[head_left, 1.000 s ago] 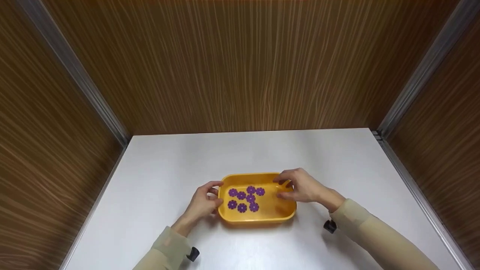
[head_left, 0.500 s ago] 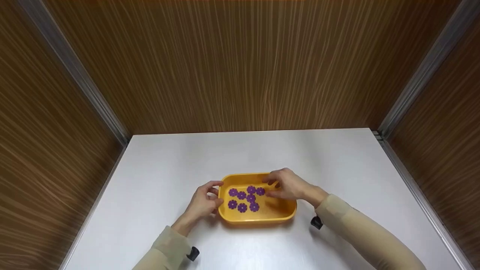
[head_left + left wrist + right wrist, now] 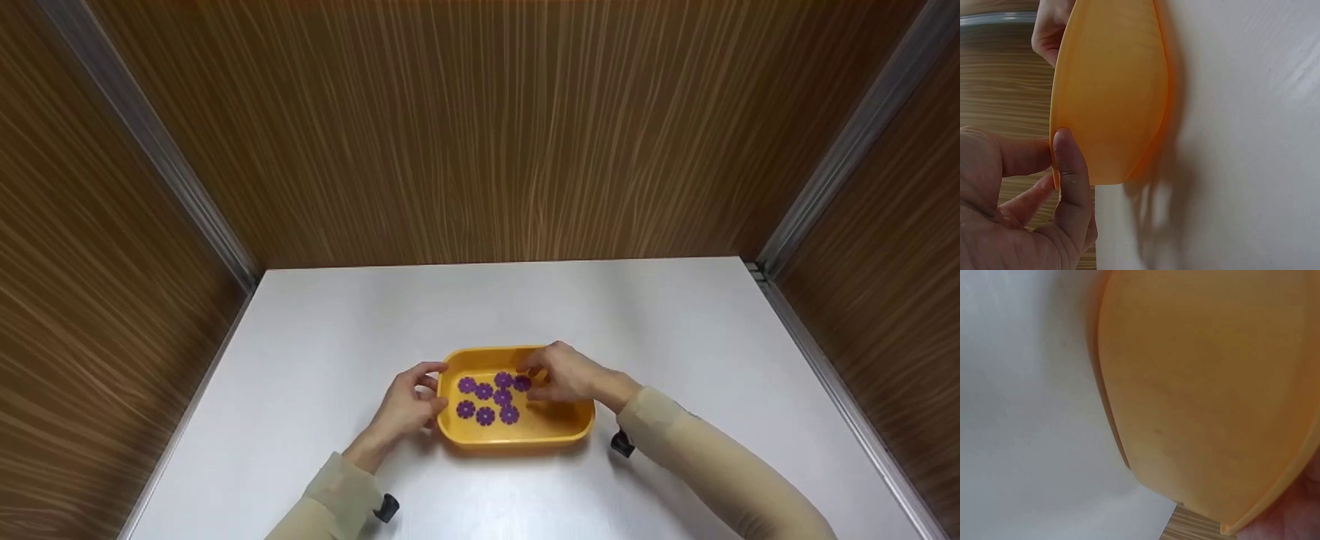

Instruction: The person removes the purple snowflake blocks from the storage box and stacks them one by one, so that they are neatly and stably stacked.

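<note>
A yellow tray (image 3: 517,442) stands on the white table with several purple flower-shaped discs (image 3: 485,415) lying flat on its floor. At the tray's left end my left hand (image 3: 405,405) pinches the rim, thumb outside in the left wrist view, where the tray's wall (image 3: 1112,84) fills the upper middle. My right hand (image 3: 566,375) reaches over the right half of the tray, thumb and fingers parted around the upper right purple disc (image 3: 522,383). Contact with that disc cannot be made out. In the right wrist view the tray wall (image 3: 1202,382) hides most of the hand.
The white table (image 3: 337,322) surrounds the tray. Wood-grain panels (image 3: 495,135) rise at the back and both sides, with metal strips at the corners. A black wrist device (image 3: 386,508) hangs beneath each sleeve.
My right hand has moved left inside the tray and down to the upper right purple disc. The left hand stays on the rim, and the discs lie as before.
</note>
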Motion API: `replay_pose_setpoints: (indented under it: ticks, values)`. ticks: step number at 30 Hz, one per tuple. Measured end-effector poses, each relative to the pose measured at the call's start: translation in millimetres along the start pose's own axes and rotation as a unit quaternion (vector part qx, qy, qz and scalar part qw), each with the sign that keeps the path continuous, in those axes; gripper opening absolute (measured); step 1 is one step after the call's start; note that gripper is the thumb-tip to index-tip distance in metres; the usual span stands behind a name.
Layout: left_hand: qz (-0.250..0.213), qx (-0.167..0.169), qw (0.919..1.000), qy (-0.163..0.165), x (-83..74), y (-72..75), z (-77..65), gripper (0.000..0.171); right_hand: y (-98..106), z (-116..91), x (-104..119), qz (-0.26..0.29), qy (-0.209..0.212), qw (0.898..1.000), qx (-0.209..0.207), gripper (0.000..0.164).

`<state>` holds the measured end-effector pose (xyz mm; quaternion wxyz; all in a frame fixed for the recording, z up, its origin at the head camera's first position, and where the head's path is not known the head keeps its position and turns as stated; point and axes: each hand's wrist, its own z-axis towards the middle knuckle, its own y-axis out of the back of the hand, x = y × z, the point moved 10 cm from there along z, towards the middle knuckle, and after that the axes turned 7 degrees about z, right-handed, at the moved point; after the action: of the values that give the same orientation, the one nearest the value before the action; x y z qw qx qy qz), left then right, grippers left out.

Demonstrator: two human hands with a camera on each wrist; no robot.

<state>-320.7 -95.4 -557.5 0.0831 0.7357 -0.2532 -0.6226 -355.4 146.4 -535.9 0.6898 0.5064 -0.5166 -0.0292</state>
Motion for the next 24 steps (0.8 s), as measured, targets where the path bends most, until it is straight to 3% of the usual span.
replay_pose_setpoints:
  ticks: [5, 16, 24]
  values:
    - [-0.014, 0.002, 0.9999, 0.001, -1.6, 0.4, 0.3, 0.057, -3.3, 1.7, 3.3, -0.023, 0.01, 1.0, 0.007, 0.043]
    - [-0.006, 0.003, 1.0, 0.004, -3.2, 1.5, 0.4, 0.057, -7.7, 2.3, 3.1, -0.072, -0.011, 0.997, 0.013, 0.047]
    - [0.002, 0.0, 1.0, 0.009, -2.6, 1.6, 0.9, 0.057, -11.9, 3.8, 1.1, -0.105, -0.021, 0.994, 0.03, 0.039]
